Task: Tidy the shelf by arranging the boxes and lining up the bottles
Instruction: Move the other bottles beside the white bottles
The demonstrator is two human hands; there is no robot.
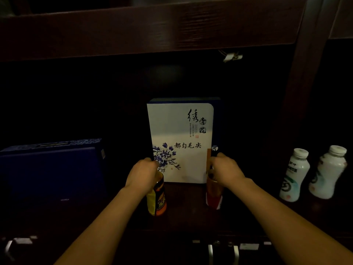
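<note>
A white box (pixel 181 131) with blue flowers and black characters stands upright at the middle of the dark shelf. My left hand (pixel 142 174) grips the top of a yellow-and-orange labelled bottle (pixel 157 200) in front of the box's lower left corner. My right hand (pixel 226 169) grips the top of a red-labelled amber bottle (pixel 214 194) by the box's lower right corner. Both bottles stand upright on the shelf. A dark blue box (pixel 51 169) stands at the left. Two white bottles (pixel 295 175) (pixel 327 173) stand side by side at the right.
A dark wooden post (pixel 303 92) rises right of the middle bay. The shelf board above (pixel 152 25) overhangs the space. Metal handles (pixel 222 253) show on the cabinet front below the shelf edge. A small pale clip (pixel 232 56) hangs under the upper board.
</note>
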